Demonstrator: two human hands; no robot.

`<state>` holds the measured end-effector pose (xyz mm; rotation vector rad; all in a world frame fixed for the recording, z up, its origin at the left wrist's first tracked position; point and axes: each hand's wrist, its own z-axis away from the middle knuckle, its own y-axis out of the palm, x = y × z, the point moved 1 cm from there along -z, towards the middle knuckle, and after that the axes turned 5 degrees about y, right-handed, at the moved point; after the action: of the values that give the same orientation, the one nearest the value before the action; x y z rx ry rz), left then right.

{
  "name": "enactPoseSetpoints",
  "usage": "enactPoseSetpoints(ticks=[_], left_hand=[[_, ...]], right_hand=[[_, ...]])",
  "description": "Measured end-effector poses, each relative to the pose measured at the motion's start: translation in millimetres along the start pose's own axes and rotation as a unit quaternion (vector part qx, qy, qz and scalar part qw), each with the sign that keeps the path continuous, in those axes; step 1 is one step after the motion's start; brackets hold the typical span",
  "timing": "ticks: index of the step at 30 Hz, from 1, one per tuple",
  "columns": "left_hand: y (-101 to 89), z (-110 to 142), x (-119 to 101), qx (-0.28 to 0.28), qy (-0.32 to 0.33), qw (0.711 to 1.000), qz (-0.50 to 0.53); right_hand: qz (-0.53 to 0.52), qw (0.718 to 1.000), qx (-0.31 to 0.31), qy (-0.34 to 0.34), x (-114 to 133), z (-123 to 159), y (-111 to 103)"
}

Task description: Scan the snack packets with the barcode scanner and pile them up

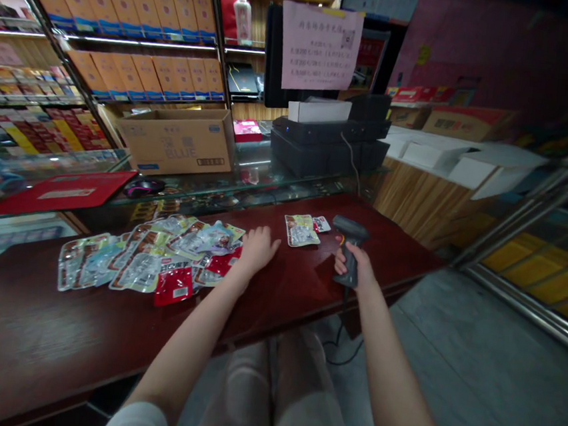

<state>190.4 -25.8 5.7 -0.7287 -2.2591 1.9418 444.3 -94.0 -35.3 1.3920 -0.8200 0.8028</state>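
My right hand (356,265) is wrapped round the handle of a dark barcode scanner (351,229), held over the right part of the table, its cable hanging below. My left hand (259,247) lies palm down at the right edge of a pile of snack packets (146,257), fingers loosely apart and nothing visibly gripped. The pile mixes clear-fronted packets with red ones, such as a red packet (174,285) at its front. Between my hands and farther back rest a single clear-fronted packet (302,231) and a small red-and-white packet (321,224).
The dark red table (116,331) spans the front. Behind it, a glass counter (252,176) carries a cardboard box (178,139), a mouse (144,187), a red folder (60,191) and a black printer-like machine (329,137). A metal rail (528,290) stands at right.
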Motion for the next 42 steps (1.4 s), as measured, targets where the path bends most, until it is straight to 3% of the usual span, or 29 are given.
enactPoseSetpoints(ticks=[5, 8, 15, 19, 24, 26, 30, 35, 38, 42], left_hand=[[28.0, -46, -24, 0.061, -0.072, 0.973, 0.212], [39.8, -60, -37, 0.049, -0.115, 0.967, 0.223], [53.9, -58, -45, 0.033, -0.107, 0.988, 0.102], [54.1, -57, -41, 0.053, -0.094, 0.986, 0.124], [61.0, -56, -34, -0.002, -0.111, 0.966, 0.233], [65.8, -58, -28, -0.041, -0.125, 0.928, 0.348], [72.7, -68, -18, -0.136, -0.135, 0.797, 0.572], [76.7, -75, -16, -0.184, -0.088, 0.634, 0.746], [78.3, -75, -17, -0.193, -0.047, 0.604, 0.772], [79.0, -74, -19, -0.191, -0.018, 0.608, 0.771]], right_hand=[[-0.009, 1.000, -0.003, 0.005, -4, 0, 1], [-0.008, 1.000, -0.001, 0.009, -5, -1, 1], [-0.003, 1.000, 0.012, 0.012, -7, -2, -1], [-0.006, 1.000, 0.003, 0.012, -6, 1, 0], [0.004, 1.000, 0.006, 0.017, -2, 3, 2], [0.007, 1.000, 0.009, 0.016, -2, 4, 2], [0.015, 1.000, 0.017, 0.017, -2, 5, 2], [0.030, 0.998, 0.042, 0.027, -4, 5, 0], [0.035, 0.997, 0.055, 0.039, -5, 4, -3], [0.039, 0.996, 0.059, 0.048, -4, 4, -4]])
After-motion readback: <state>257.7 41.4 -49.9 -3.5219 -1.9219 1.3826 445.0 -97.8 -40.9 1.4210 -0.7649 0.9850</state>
